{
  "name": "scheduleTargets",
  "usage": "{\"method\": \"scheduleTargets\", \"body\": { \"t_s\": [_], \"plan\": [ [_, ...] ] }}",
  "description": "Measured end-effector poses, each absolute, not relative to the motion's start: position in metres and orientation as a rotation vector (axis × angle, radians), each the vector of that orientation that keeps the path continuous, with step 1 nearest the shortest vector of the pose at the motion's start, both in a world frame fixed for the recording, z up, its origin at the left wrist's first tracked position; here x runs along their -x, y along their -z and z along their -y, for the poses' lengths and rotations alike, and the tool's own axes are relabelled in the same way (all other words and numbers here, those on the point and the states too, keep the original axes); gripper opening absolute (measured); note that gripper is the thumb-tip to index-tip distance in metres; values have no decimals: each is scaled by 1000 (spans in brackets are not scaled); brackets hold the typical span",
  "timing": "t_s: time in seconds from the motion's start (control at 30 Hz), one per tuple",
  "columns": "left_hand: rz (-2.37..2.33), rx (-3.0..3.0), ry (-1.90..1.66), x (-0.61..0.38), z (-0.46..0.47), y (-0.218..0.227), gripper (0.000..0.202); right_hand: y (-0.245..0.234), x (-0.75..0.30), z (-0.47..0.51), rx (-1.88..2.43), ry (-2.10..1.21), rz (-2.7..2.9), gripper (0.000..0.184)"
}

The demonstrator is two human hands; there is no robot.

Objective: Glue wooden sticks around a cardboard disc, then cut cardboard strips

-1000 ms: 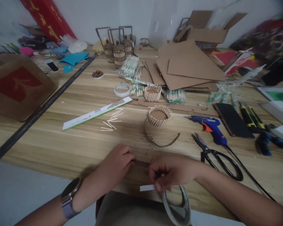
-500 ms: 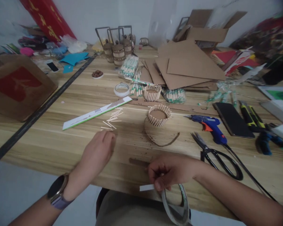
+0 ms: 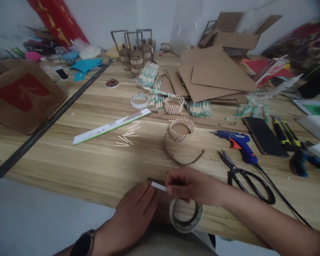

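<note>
My right hand [image 3: 188, 185] pinches a white strip of tape [image 3: 159, 186] near the table's front edge. The tape roll [image 3: 186, 227] hangs below that hand, a little over the edge. My left hand [image 3: 138, 209] lies with fingers stretched out at the edge, fingertips by the strip's free end; whether they press on it I cannot tell. Under the strip runs a dark brown strip [image 3: 153, 180], mostly hidden by my hands. Beyond them stand a ring of small wooden sticks [image 3: 181, 131] and a curved brown band [image 3: 186, 163].
To the right lie black-handled scissors [image 3: 252, 181], a blue glue gun [image 3: 240, 142] with its cord and a phone [image 3: 265, 137]. Loose sticks [image 3: 128, 135] and a white-green strip [image 3: 112, 126] lie left of centre. Cardboard sheets [image 3: 218, 78] and lidded stick pots [image 3: 136, 62] stand behind.
My left hand has come down and right to the table edge, its fingers now stretched out. My right hand has brought the tape slightly up, beside the left fingertips; the roll has swung left.
</note>
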State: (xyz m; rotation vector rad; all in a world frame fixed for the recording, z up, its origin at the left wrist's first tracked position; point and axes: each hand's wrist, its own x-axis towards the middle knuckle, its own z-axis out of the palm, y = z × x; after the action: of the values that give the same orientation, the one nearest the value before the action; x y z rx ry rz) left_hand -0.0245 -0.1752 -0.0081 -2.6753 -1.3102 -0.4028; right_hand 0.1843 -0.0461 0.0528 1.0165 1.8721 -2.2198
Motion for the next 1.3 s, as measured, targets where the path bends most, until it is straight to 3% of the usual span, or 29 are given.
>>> {"method": "scheduleTargets", "body": {
  "t_s": [0.17, 0.33, 0.63, 1.0, 1.3],
  "plan": [
    [1264, 2641, 432, 24, 177, 12, 31, -62, -166, 48, -1235, 1767, -2102, 17],
    [1260, 2658, 443, 25, 182, 19, 30, -70, -153, 46, -1272, 1380, -2224, 19],
    [1262, 2695, 491, 28, 184, 22, 35, -73, -149, 40, -1200, 1191, -2224, 20],
    [1349, 2560, 699, 28, 183, 18, 27, -74, -144, 34, -1156, 1101, -2169, 20],
    [1467, 2561, 638, 27, 174, 1, 23, -69, -144, 32, -1085, 1030, -2234, 21]
  ]
}}
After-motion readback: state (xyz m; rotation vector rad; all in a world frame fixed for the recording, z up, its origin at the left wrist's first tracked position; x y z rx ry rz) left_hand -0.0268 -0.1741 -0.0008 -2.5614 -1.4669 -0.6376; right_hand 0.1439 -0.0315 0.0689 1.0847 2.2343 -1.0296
